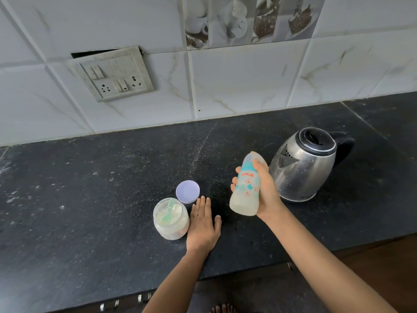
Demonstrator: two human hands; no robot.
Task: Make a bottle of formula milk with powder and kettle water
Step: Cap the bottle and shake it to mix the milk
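Bottle [244, 188], kettle [302, 168], jar [171, 220], lid [187, 191]: one of each.

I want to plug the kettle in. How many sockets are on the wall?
2, both on the switch plate: one socket lower left, one lower right. None seems hidden.

Lilac lid [187, 191], teal-and-orange printed bottle [245, 188], speckled black counter [90, 188].

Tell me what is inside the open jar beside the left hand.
In the jar, white powder and a pale green scoop lying on it show through the open mouth. Anything beneath the powder is covered.
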